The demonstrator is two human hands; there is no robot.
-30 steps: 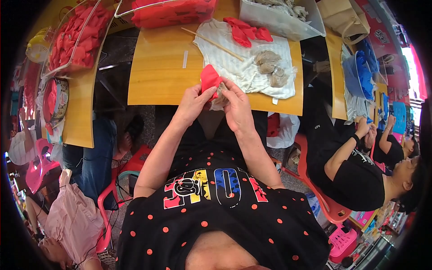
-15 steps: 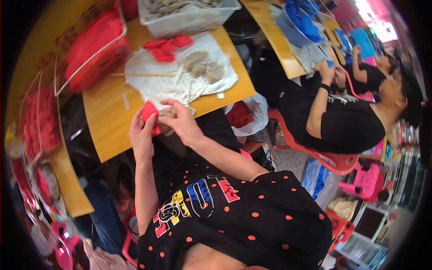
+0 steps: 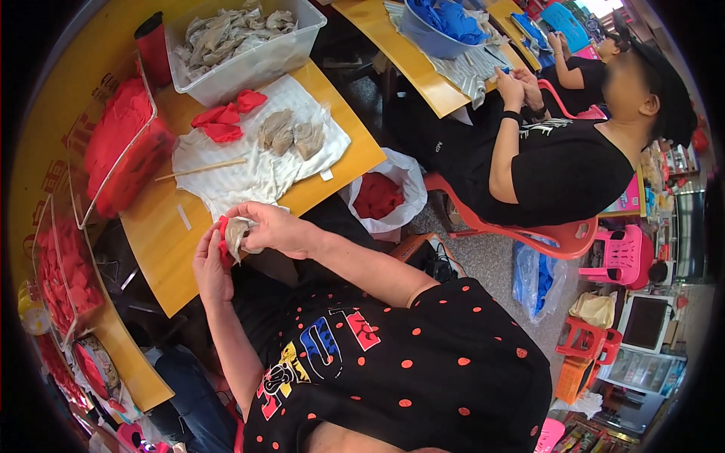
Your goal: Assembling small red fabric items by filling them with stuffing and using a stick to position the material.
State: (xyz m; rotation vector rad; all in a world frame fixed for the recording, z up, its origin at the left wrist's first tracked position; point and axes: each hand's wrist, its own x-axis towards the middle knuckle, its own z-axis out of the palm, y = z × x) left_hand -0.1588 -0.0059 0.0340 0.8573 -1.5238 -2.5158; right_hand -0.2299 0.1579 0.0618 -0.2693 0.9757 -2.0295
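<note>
Now both our hands, left [image 3: 211,266] & right [image 3: 276,229], grip 1 grey pouch [image 3: 236,234] w/ red cloth [image 3: 223,240]; 2 more pouches [image 3: 291,133], approx., on worktop [image 3: 158,234].

A small hand-assembly workshop. Yellow worktables [image 3: 174,249] stand in rows; on them, clear plastic bins [image 3: 249,45] of grey pieces and trays of red pieces [image 3: 113,143]. At right, a second seated worker [image 3: 566,151] on a red plastic chair [image 3: 529,234]; a white sack [image 3: 385,196] of red pieces stands on the floor between.
</note>
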